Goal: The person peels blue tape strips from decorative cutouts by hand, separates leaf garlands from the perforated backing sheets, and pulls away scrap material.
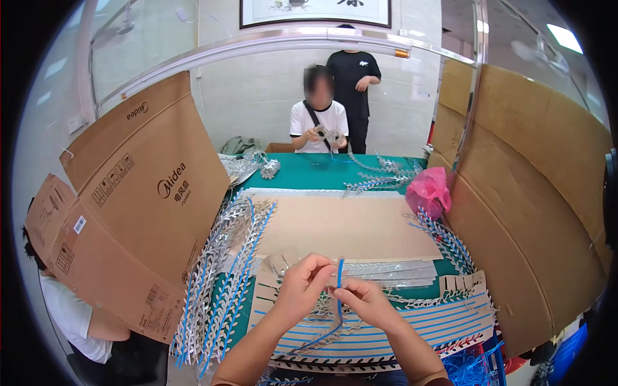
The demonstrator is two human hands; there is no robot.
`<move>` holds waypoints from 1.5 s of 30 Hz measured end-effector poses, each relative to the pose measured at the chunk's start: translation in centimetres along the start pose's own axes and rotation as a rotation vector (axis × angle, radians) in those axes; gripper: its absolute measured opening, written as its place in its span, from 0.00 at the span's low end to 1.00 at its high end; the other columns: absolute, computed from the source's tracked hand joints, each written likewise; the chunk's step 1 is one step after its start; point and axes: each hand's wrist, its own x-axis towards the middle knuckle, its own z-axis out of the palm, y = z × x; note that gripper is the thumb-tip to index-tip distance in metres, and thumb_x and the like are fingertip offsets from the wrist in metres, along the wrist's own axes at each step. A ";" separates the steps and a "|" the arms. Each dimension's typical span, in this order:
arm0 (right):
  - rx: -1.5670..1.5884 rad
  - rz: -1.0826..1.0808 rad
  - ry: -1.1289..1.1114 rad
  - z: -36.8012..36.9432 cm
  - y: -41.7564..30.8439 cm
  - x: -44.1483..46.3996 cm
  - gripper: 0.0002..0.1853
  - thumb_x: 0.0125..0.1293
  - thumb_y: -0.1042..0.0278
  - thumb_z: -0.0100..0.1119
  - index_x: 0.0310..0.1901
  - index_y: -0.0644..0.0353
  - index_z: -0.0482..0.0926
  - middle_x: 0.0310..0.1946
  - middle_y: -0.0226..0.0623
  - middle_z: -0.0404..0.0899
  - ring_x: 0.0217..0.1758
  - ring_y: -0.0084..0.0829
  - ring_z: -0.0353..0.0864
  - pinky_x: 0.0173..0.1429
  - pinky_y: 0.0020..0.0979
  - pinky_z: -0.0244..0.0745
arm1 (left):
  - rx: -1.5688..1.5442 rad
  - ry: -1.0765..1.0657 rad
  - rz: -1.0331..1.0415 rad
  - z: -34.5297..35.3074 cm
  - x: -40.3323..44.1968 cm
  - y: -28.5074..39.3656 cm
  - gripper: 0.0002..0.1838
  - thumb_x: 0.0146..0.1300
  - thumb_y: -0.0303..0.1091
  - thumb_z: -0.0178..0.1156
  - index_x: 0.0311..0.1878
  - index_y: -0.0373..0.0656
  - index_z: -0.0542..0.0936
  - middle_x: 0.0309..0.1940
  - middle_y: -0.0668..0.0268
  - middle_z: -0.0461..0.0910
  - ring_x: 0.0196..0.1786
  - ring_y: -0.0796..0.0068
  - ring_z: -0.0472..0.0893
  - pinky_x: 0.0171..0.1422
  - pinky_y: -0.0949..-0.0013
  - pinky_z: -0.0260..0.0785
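Both hands meet over the front of the table on one strip of leaf-shaped trim with a blue tape along it point(340, 273). My left hand point(305, 286) is closed, its thumb and fingertips pinching near the strip's upper end. Just below, my right hand point(367, 301) pinches the same strip, and the lower part hangs down and curves to the left. Underneath my hands lies a cardboard sheet point(399, 332) with several blue lines across it and leaf trims along its edges. Fingers partly hide the gripped part of the strip.
Leaf trims with blue tape point(225, 283) hang over the table's left side. Cardboard walls point(138, 186) flank both sides. A pink plastic bag point(429, 192) sits at the right. Across the green table point(309, 166), a seated person point(322, 122) holds something; another person stands behind.
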 end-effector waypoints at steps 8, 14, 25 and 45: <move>0.020 -0.184 0.205 -1.4 -2.5 1.5 0.07 0.78 0.69 0.60 0.46 0.64 0.80 0.39 0.27 0.83 0.41 0.14 0.78 0.48 0.22 0.75 | -0.081 -0.086 -0.111 1.3 0.2 -0.4 0.07 0.76 0.30 0.60 0.44 0.38 0.82 0.32 0.73 0.80 0.36 0.89 0.74 0.40 0.80 0.66; -0.031 -0.184 0.214 -1.8 -1.9 1.7 0.07 0.77 0.69 0.60 0.42 0.63 0.81 0.33 0.26 0.82 0.37 0.15 0.77 0.43 0.21 0.73 | 0.003 -0.176 -0.114 0.2 1.0 -0.8 0.11 0.77 0.36 0.57 0.43 0.37 0.82 0.30 0.72 0.81 0.33 0.87 0.74 0.39 0.77 0.66; 0.032 -0.176 0.447 -0.1 -0.1 3.4 0.09 0.81 0.65 0.54 0.42 0.60 0.77 0.31 0.22 0.75 0.35 0.12 0.69 0.40 0.19 0.68 | 0.558 -0.022 0.448 2.3 1.3 -1.8 0.04 0.63 0.26 0.65 0.34 0.41 0.78 0.26 0.64 0.77 0.28 0.70 0.77 0.31 0.66 0.68; 0.299 -0.184 0.918 -10.0 6.4 11.5 0.15 0.82 0.57 0.50 0.37 0.56 0.71 0.23 0.25 0.65 0.20 0.21 0.64 0.24 0.29 0.63 | 0.395 -0.263 0.242 -3.3 -15.6 -3.4 0.12 0.51 0.30 0.72 0.24 0.46 0.75 0.23 0.63 0.76 0.26 0.60 0.76 0.28 0.62 0.65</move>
